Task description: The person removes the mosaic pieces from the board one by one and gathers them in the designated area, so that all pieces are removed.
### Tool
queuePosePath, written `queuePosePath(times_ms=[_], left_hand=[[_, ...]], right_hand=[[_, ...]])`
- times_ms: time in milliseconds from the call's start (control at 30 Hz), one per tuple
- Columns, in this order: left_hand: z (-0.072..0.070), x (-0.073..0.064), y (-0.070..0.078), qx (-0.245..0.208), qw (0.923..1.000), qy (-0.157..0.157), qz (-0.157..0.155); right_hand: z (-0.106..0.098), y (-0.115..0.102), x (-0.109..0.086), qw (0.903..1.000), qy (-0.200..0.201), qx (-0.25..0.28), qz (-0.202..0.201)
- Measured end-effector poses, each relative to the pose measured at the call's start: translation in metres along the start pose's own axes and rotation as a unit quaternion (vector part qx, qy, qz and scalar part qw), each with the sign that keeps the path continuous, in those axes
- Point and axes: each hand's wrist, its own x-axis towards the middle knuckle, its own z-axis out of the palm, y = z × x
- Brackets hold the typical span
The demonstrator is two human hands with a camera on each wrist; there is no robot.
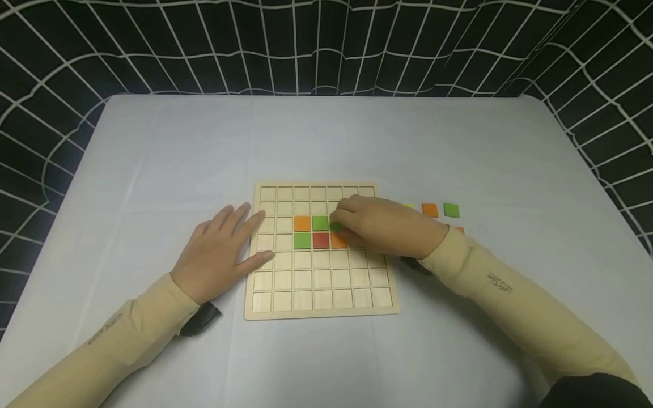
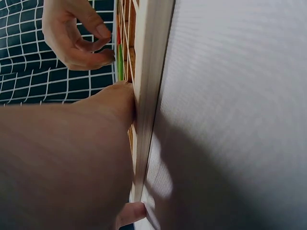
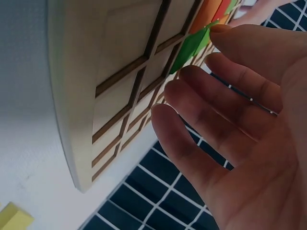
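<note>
A wooden grid board (image 1: 303,315) lies flat on the table. In its middle cells sit an orange tile (image 1: 302,224), a green one (image 1: 319,223), another green one (image 1: 302,241), a red one (image 1: 321,240) and a second orange one (image 1: 339,241). My right hand (image 1: 388,225) reaches over from the right, thumb and fingertips at a further green tile (image 3: 191,50) by one cell. From the right wrist view, that tile shows between thumb and index tip, the other fingers loosely bent. My left hand (image 1: 219,255) rests spread on the board's left edge, thumb and index on the wood.
To the right of the board lie loose tiles: an orange one (image 1: 430,210), a green one (image 1: 451,210), and others partly hidden behind my right hand and sleeve. A yellow piece (image 3: 15,216) shows in the right wrist view. White netting (image 1: 316,55) hangs around the white-covered table (image 1: 316,136).
</note>
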Motion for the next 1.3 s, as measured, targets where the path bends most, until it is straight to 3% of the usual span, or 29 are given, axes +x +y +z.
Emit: queuePosePath(times_ms=[567, 867, 1300], left_hand=[[0.0016, -0.0007, -0.0017, 0.002, 1.0, -0.001, -0.001], [0.0001, -0.0006, -0.0008, 0.005, 1.0, 0.004, 0.004], [-0.0002, 0.0001, -0.0012, 0.003, 1.0, 0.002, 0.005]], right_hand=[[0.0029, 0.0, 0.0058, 0.9984, -0.027, -0.048, -0.009], [0.0033, 0.0009, 0.0041, 0.9996, -0.027, -0.008, -0.01], [0.0054, 0.0034, 0.0015, 0.9997, -0.019, 0.005, -0.013]])
